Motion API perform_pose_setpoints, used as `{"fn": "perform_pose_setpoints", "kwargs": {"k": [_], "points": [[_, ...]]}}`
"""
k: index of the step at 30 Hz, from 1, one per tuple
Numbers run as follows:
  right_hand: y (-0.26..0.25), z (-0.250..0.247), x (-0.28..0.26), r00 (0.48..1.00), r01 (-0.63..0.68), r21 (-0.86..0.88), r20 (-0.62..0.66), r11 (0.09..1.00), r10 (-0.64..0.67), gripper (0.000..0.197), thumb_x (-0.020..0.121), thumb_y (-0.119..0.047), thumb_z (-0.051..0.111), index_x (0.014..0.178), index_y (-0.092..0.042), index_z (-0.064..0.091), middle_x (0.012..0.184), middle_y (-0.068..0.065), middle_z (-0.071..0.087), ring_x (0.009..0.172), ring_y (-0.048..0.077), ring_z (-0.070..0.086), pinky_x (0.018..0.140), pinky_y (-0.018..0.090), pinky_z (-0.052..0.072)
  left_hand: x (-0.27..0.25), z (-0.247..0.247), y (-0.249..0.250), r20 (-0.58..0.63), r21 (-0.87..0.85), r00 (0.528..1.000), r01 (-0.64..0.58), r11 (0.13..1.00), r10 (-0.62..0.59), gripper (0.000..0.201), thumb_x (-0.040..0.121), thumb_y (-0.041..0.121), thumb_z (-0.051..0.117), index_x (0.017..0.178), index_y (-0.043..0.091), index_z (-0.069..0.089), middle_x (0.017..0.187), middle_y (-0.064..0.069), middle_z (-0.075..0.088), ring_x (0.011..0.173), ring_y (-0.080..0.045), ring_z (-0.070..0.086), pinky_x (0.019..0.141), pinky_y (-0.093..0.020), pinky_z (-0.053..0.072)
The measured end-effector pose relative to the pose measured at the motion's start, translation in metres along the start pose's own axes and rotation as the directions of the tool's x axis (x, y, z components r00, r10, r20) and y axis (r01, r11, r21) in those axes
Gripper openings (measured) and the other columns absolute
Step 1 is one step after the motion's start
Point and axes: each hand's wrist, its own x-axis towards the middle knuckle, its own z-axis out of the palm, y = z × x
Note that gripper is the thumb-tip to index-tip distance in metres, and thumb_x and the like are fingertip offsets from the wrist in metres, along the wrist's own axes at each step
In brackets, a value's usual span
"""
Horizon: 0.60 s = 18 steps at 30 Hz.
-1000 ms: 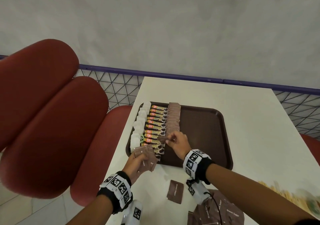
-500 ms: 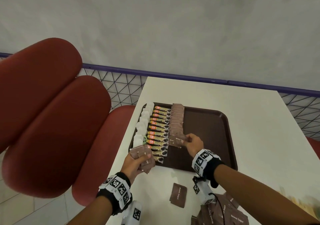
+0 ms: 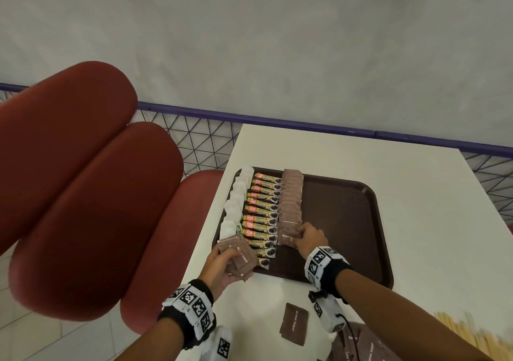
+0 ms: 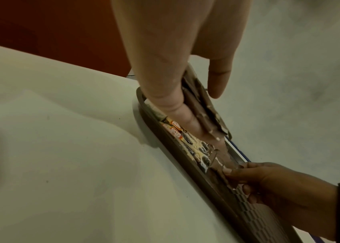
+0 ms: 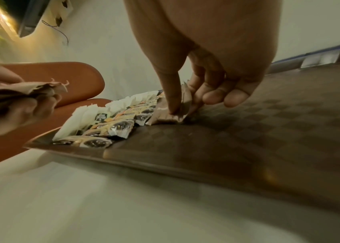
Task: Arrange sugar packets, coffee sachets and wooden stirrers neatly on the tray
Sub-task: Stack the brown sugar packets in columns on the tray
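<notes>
A dark brown tray (image 3: 347,222) lies on the white table and carries three rows: white packets (image 3: 236,205), coffee sachets (image 3: 262,210) and brown sugar packets (image 3: 291,197). My right hand (image 3: 304,237) pinches one brown sugar packet (image 3: 287,237) at the near end of the brown row; in the right wrist view the thumb and fingers of that hand (image 5: 182,106) press the packet (image 5: 164,115) onto the tray (image 5: 248,131). My left hand (image 3: 226,262) grips a small stack of brown sugar packets (image 3: 240,255) over the tray's near left corner, the stack (image 4: 202,105) seen again in the left wrist view.
A loose brown sugar packet (image 3: 294,323) lies on the table near me, with more brown packets (image 3: 363,346) at the bottom edge. Wooden stirrers (image 3: 469,330) lie at the lower right. Red seat cushions (image 3: 83,180) stand left of the table. The tray's right half is bare.
My right hand has carried one brown sugar packet from near the coffee sachets to the near end of the brown row and lowered it there. The left hand keeps its stack, barely shifted.
</notes>
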Motion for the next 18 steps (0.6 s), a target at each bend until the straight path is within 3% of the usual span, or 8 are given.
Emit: {"fn": "perform_pose_setpoints", "kwargs": {"k": [5,10,13,18], "points": [[0.0,0.001,0.004,0.996,0.067,-0.105,-0.043,0.992,-0.072,0.035,0.086,-0.028,0.061,0.115,-0.012,0.051,0.122,0.011,0.055,0.118,0.029,0.045,0.099,0.037,0.039,0.002,0.001,-0.001,0.006,0.025,1.0,-0.006,1.0,0.006,0.038,0.088,-0.004,0.051,0.122,0.013,0.053,0.118,-0.025,0.058,0.1,-0.041,0.059,0.068,-0.046,0.058],[0.001,0.0,0.002,0.985,0.089,-0.049,-0.142,0.995,-0.096,0.041,0.08,-0.031,0.068,0.111,-0.015,0.046,0.12,0.007,0.05,0.114,0.025,0.042,0.095,0.034,0.04,0.0,0.005,-0.002,0.002,0.066,0.999,-0.047,0.997,0.047,0.044,0.085,-0.003,0.058,0.124,0.016,0.053,0.119,-0.018,0.061,0.104,-0.038,0.06,0.065,-0.04,0.057],[0.003,-0.003,-0.003,0.967,0.15,-0.044,-0.201,0.988,-0.156,0.043,0.08,-0.033,0.068,0.112,-0.016,0.046,0.119,0.006,0.048,0.114,0.024,0.04,0.095,0.033,0.039,-0.003,0.007,-0.002,0.008,0.088,0.997,-0.077,0.993,0.077,0.044,0.084,-0.001,0.061,0.124,0.017,0.053,0.116,-0.015,0.063,0.101,-0.034,0.062,0.07,-0.043,0.057],[0.0,-0.005,-0.015,0.947,0.312,0.098,-0.104,0.945,-0.303,0.027,0.084,-0.03,0.063,0.105,-0.019,0.05,0.111,0.003,0.048,0.109,0.018,0.038,0.092,0.029,0.038,-0.005,0.015,-0.003,0.005,0.113,0.993,-0.115,0.987,0.115,0.043,0.084,0.0,0.062,0.122,0.018,0.052,0.113,-0.013,0.064,0.099,-0.03,0.064,0.07,-0.041,0.057]]}}
